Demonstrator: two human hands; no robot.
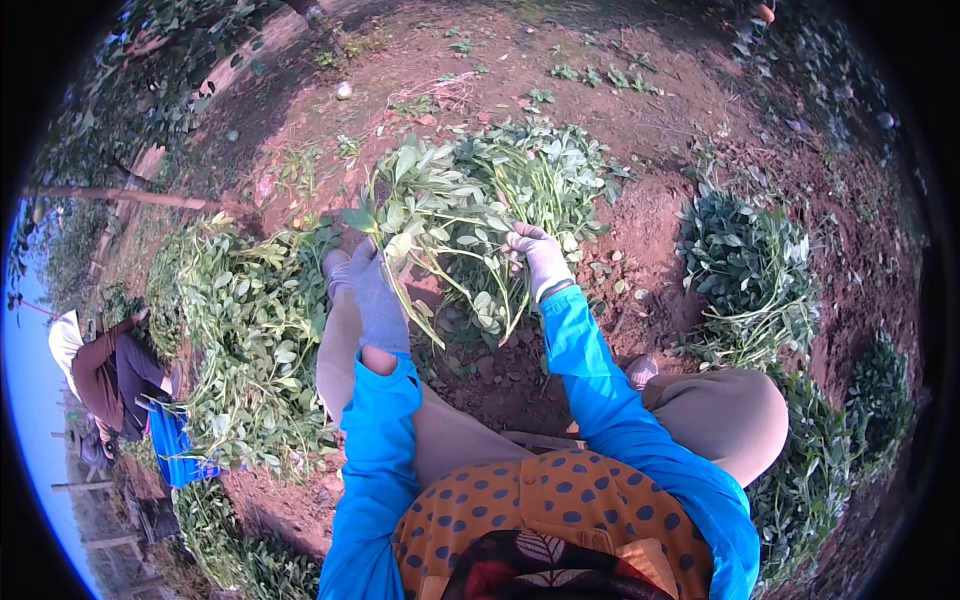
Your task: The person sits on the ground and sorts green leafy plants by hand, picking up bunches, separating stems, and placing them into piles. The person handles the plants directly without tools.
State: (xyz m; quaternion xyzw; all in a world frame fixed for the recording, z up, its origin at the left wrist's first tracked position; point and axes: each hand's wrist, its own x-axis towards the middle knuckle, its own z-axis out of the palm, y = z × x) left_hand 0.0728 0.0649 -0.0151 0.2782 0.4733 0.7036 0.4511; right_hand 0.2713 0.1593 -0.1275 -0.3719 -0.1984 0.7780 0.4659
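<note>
Both my hands wear light knitted gloves. My left hand (379, 296) is closed around stems of a leafy green plant (420, 217), whose leaves spread up and to the right. At its right, my right hand (536, 255) has its fingers pinched on stems of the leafy plants, with cut-looking stem ends hanging below, between the hands. Just beyond the hands a heap of leafy plants (547, 165) lies on the soil; where the held stems end and the heap begins is hard to tell. Whether pods or roots hang on the stems cannot be seen.
A large heap of leafy plants (247, 337) lies at the left, another pile (750, 262) at the right. Far left, a person (101, 367) in a white head covering sits by a blue plastic crate (172, 442). A tree branch (127, 195) reaches in from the left.
</note>
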